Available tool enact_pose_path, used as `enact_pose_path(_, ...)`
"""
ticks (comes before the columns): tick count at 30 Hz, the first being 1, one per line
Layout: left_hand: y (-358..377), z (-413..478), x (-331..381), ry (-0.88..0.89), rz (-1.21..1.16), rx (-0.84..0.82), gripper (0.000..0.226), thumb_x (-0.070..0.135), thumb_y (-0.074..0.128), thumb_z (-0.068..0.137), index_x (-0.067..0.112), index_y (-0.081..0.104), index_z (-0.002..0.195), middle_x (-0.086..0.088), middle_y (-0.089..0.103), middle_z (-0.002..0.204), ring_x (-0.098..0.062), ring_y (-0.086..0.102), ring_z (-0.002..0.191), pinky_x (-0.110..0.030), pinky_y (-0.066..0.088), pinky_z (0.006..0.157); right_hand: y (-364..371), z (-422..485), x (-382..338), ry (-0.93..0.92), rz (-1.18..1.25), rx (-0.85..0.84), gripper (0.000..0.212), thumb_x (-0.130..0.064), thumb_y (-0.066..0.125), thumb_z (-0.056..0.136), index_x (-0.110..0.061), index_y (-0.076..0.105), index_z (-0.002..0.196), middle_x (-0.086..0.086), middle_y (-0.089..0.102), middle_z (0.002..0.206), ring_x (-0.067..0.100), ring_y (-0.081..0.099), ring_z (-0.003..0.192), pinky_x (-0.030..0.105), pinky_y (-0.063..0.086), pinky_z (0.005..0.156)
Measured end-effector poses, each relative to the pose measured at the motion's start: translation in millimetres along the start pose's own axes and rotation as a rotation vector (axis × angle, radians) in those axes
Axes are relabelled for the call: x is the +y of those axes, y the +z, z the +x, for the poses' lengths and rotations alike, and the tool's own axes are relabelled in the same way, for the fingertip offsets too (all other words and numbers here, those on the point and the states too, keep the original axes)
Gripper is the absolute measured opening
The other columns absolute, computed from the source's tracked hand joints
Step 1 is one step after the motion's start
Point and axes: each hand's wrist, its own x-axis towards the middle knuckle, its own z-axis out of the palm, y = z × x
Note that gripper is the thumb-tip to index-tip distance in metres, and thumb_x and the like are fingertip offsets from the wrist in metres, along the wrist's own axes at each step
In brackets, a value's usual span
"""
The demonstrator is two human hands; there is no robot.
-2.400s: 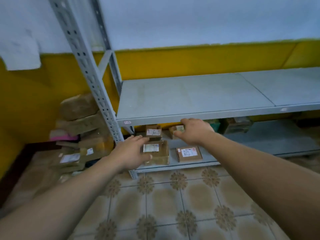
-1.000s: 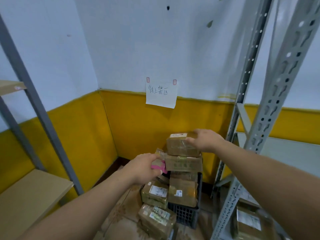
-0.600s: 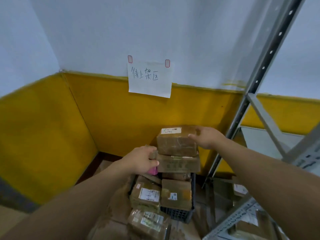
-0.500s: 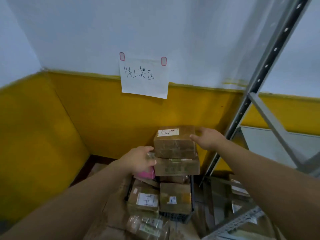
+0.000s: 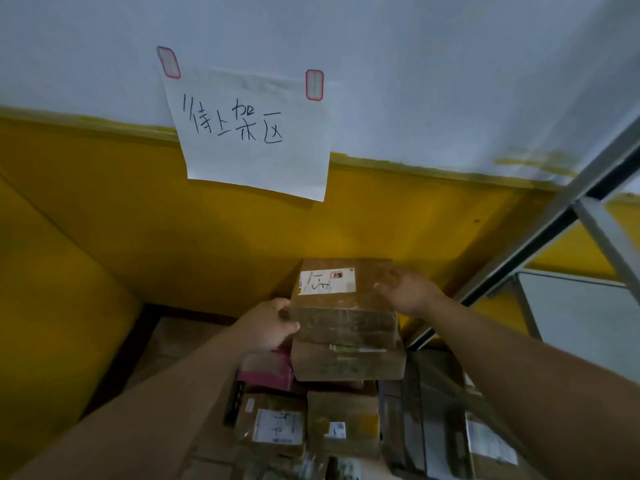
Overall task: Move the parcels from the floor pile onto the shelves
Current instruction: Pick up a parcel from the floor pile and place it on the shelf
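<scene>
The top parcel [image 5: 343, 299], a brown taped box with one white label on its upper face, sits at the centre of the frame on top of the floor pile, between the two grips. The left grip [image 5: 273, 323] holds its near left corner, thumb on the front face and fingers curled round the side. The right grip [image 5: 412, 292] lies against its right side with the fingers [image 5: 388, 282] reaching onto the top edge; motion blur hides whether they curl round it, so its state cannot be told.

Directly beneath it lies a second brown parcel [image 5: 346, 362], and a single pink parcel [image 5: 266, 370] pokes out just left of that one, partly covered by the left wrist. Lower down stand two labelled parcels side by side, the left one [image 5: 277, 427] and the right one [image 5: 343, 424]. That makes four brown boxes and one pink one clearly visible; more at the bottom edge and lower right are blurred or cut off and cannot be counted.

On the wall in the upper left hangs one paper sign [image 5: 252, 133] with handwriting, fixed by two red-edged tape strips [image 5: 314, 84]. A grey shelf upright [image 5: 554, 209] slants across the right of the frame, running out of it at the upper right.
</scene>
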Motion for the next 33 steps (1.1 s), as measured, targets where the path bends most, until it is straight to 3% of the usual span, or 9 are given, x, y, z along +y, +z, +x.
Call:
enact_pose_path(4,7,53,9,-0.048,-0.135,0.028,0.059,0.028,0.057,0.096,0.022,0.031,0.149,0.002,0.050,0.142,-0.018,0.053,0.120,-0.028,0.045,0.089,14,58,14,0.008,0.098,0.021,0.065,-0.057,0.046,0.096,-0.024,0.032,0.151,0.008,0.041,0.151,0.030,0.042,0.134,0.043,0.040,0.106)
enact_pose_path(9,27,101,14,-0.108,-0.217,0.103,0.056,0.046,0.054,0.091,0.036,0.034,0.142,0.008,0.050,0.141,-0.024,0.048,0.129,-0.046,0.035,0.108,30,92,22,0.165,0.450,-0.029,0.083,-0.046,0.053,0.098,-0.028,-0.003,0.158,0.012,0.035,0.155,0.035,0.044,0.133,0.035,0.042,0.094)
enact_pose_path(12,39,107,15,-0.163,-0.327,0.094,0.059,0.035,0.054,0.097,0.028,0.029,0.150,0.002,0.045,0.144,-0.022,0.045,0.128,-0.030,0.035,0.099,40,99,23,0.198,0.610,-0.069,0.084,-0.043,0.053,0.099,-0.028,-0.005,0.157,0.011,0.039,0.153,0.036,0.050,0.128,0.038,0.046,0.095)
enact_pose_path(15,45,104,14,-0.165,-0.395,0.145,0.064,0.019,0.060,0.094,0.019,0.029,0.150,-0.002,0.046,0.143,-0.019,0.047,0.123,-0.028,0.038,0.092,46,92,18,0.195,0.589,-0.082,0.093,-0.049,0.059,0.093,-0.038,-0.010,0.155,0.011,0.039,0.154,0.037,0.054,0.124,0.044,0.050,0.098)
enact_pose_path(20,39,79,4,-0.101,-0.516,0.271,0.069,0.008,0.070,0.085,0.018,0.036,0.145,-0.001,0.047,0.138,-0.020,0.050,0.122,-0.036,0.048,0.100,40,61,8,0.114,0.646,0.038,0.094,-0.038,0.066,0.092,-0.042,-0.004,0.155,0.009,0.043,0.149,0.028,0.062,0.099,0.031,0.050,0.073)
enact_pose_path(24,17,43,-1,-0.010,-0.546,0.384,0.067,0.013,0.070,0.086,0.024,0.036,0.142,-0.004,0.039,0.142,-0.020,0.043,0.128,-0.045,0.043,0.106,29,16,-5,0.046,0.694,0.146,0.091,-0.032,0.066,0.092,-0.040,0.001,0.155,0.010,0.044,0.148,0.029,0.057,0.108,0.028,0.044,0.073)
enact_pose_path(28,-12,-9,1,0.092,-0.396,0.422,0.084,0.029,0.068,0.089,0.020,0.016,0.154,-0.005,0.028,0.148,-0.024,0.035,0.136,-0.039,0.035,0.109,20,-46,-26,0.049,0.804,0.294,0.093,-0.035,0.071,0.089,-0.029,0.008,0.156,0.007,0.045,0.147,0.029,0.055,0.119,0.028,0.042,0.081)
enact_pose_path(31,-27,-53,2,0.244,-0.305,0.463,0.080,0.033,0.066,0.089,0.023,0.020,0.153,-0.001,0.031,0.136,-0.011,0.036,0.120,-0.027,0.033,0.099,15,-90,-36,0.030,0.849,0.413,0.081,-0.041,0.073,0.086,-0.024,0.028,0.151,0.002,0.050,0.143,0.022,0.054,0.118,0.029,0.042,0.084)
enact_pose_path(33,-37,-78,1,0.334,-0.352,0.481,0.077,0.031,0.071,0.086,0.025,0.027,0.149,0.009,0.040,0.129,-0.003,0.040,0.111,-0.026,0.037,0.099,12,-117,-40,0.002,0.918,0.374,0.087,-0.040,0.075,0.084,-0.029,0.022,0.153,0.000,0.050,0.140,0.018,0.054,0.108,0.028,0.045,0.081)
